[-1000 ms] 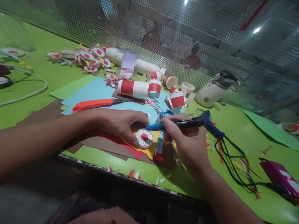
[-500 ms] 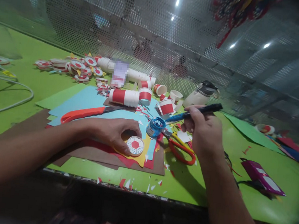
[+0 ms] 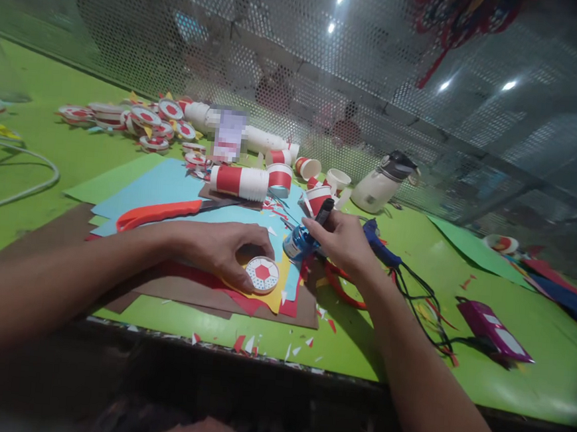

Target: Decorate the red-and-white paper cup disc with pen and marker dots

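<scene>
— Where is the round paper disc lying?

— On the yellow sheet, with the left hand pinching its rim from ten o'clock.

— And the right hand?

— It is gripping a dark pen, dipping it into the blue pot at the disc's two o'clock.

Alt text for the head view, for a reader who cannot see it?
Left hand pins a red-and-white disc on coloured paper; right hand holds a pen over a small blue pot. Paper cups and scissors lie behind on the green table.
</scene>
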Available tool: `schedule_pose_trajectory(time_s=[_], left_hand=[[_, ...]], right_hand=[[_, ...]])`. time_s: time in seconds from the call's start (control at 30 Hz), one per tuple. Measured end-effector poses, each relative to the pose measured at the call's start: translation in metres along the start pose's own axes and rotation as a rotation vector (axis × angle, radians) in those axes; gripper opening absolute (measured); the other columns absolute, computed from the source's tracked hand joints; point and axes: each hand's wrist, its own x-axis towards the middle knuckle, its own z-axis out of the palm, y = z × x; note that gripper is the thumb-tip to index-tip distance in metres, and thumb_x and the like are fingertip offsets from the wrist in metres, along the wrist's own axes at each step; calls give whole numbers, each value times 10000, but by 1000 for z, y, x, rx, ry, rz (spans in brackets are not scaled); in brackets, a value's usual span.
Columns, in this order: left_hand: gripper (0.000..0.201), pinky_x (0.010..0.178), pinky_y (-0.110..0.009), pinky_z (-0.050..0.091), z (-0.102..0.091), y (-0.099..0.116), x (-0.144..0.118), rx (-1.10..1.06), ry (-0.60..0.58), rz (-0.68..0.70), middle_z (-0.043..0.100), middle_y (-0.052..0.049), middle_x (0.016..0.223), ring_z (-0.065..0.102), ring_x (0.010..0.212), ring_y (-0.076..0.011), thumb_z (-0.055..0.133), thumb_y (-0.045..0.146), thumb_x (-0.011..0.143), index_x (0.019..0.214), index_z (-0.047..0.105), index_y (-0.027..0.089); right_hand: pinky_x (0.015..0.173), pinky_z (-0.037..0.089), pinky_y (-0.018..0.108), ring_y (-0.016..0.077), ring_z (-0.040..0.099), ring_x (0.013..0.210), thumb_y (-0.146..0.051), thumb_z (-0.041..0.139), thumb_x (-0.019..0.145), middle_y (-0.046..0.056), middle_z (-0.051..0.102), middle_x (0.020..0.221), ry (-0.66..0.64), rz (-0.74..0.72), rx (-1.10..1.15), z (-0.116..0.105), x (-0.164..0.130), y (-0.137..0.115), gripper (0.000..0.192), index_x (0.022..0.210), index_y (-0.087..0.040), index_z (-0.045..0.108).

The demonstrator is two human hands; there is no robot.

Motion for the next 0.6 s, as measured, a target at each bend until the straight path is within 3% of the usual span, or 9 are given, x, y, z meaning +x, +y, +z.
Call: schedule_pose_trajectory(time_s=[0.2, 0.43, 0.5, 0.6], left_hand=[[536, 834, -299, 446, 1, -2, 1, -8, 1, 30, 626, -62, 1133, 570, 1010, -234, 779, 521, 767, 1178, 637, 207], [559, 869, -294, 433, 0, -6, 0, -10, -3, 11, 637, -62, 1173, 575, 1033, -231, 793, 519, 769, 1211, 634, 216], [542, 863, -296, 433, 0, -6, 0, -11, -1, 26, 636, -61, 1166, 574, 1030, -231, 792, 523, 766, 1193, 646, 221], [521, 866, -298, 434, 0, -7, 0, -25, 2, 24, 636, -59, 1164, 576, 1035, -232, 799, 497, 759, 1176, 655, 221]], right_hand=[[483, 295, 254, 100, 401, 524, -394, 713, 801, -46, 501, 539, 90, 3, 73, -5, -5, -10, 301, 628, -174, 603], [449, 369, 290, 111, 436, 447, -433, 760, 847, -44, 521, 535, 477, -116, 361, -23, -11, -25, 290, 673, -232, 643], [427, 372, 298, 113, 435, 411, -477, 759, 858, -49, 494, 500, 502, -103, 449, -23, -16, -27, 332, 660, -246, 625], [405, 381, 298, 114, 451, 389, -550, 746, 864, -51, 483, 477, 425, -68, 531, -18, -29, -34, 399, 645, -249, 601]])
